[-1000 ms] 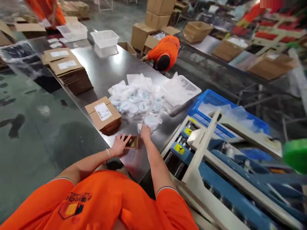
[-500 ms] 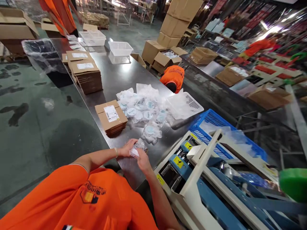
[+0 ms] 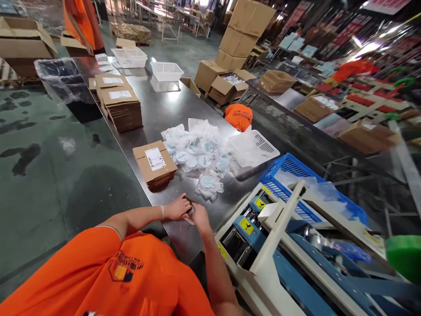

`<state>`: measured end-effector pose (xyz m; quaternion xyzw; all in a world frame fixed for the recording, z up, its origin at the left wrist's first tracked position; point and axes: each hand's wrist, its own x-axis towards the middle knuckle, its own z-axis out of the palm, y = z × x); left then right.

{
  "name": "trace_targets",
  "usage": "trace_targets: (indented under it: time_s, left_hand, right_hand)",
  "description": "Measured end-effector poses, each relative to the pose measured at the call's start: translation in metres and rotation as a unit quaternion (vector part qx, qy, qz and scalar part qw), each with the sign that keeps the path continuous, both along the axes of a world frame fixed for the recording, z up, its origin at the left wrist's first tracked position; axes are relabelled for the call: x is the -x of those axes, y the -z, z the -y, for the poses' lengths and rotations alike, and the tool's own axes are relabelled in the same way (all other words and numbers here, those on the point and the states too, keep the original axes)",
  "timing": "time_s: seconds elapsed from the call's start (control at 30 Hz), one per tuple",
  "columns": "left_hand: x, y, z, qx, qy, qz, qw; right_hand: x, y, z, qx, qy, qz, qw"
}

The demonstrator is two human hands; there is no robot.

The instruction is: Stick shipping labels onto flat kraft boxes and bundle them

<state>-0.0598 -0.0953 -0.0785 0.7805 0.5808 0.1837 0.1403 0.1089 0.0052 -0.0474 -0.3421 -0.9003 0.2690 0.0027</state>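
The left hand (image 3: pixel 177 208) and right hand (image 3: pixel 200 217) meet over a small item (image 3: pixel 190 211), mostly hidden; whether their fingers grip it, I can't tell. On the worktop (image 3: pixel 171 103), bagged discs (image 3: pixel 194 153) lie at its twelve o'clock, stacked cartons (image 3: pixel 155 166) at eleven.

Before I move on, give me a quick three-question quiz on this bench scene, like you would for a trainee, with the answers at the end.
1. True or false: in this view, the nearer labelled cardboard stack sits left of the bagged round discs.

2. What colour is the slatted plastic crate beside the machine?
A) red
B) blue
C) green

3. Short answer: what is worn just above the left hand?

Key: 1. True. 2. B. 3. A pale band.
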Motion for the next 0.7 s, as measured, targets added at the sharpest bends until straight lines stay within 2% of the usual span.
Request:
trace_targets:
  time_s: [0.1,0.17,0.23,0.3,0.37,0.47,0.57,0.63,0.7]
  left_hand:
    - [-0.004,-0.008,0.000,0.025,0.006,-0.014,1.000]
    - [-0.007,-0.012,0.001,0.035,-0.003,0.001,0.999]
    - [-0.010,-0.015,0.003,0.043,-0.012,0.023,0.999]
    - [-0.011,-0.018,0.003,0.048,-0.012,0.042,0.998]
    - [-0.008,-0.020,0.003,0.056,0.000,0.069,0.996]
    - [0.011,-0.018,0.007,0.069,0.014,0.174,0.982]
    - [0.038,-0.008,0.016,0.066,-0.068,0.318,0.943]
    - [0.049,0.002,0.018,0.111,-0.113,0.387,0.909]
    - [0.048,0.012,0.013,0.180,-0.112,0.422,0.882]
  right_hand:
    - [-0.038,0.004,0.000,-0.080,0.174,-0.107,0.976]
    - [-0.044,0.010,0.002,-0.042,0.232,-0.130,0.963]
    - [-0.032,0.016,0.006,0.035,0.208,-0.110,0.971]
    - [-0.016,0.020,0.009,0.070,0.152,-0.084,0.982]
    - [-0.010,0.021,0.012,0.060,0.111,-0.068,0.990]
    - [-0.027,0.024,0.018,0.016,0.031,-0.074,0.997]
    - [-0.053,0.034,0.030,-0.046,-0.033,-0.095,0.994]
    - [-0.060,0.040,0.037,-0.078,-0.034,-0.091,0.992]
    - [-0.058,0.041,0.039,-0.084,-0.028,-0.083,0.993]
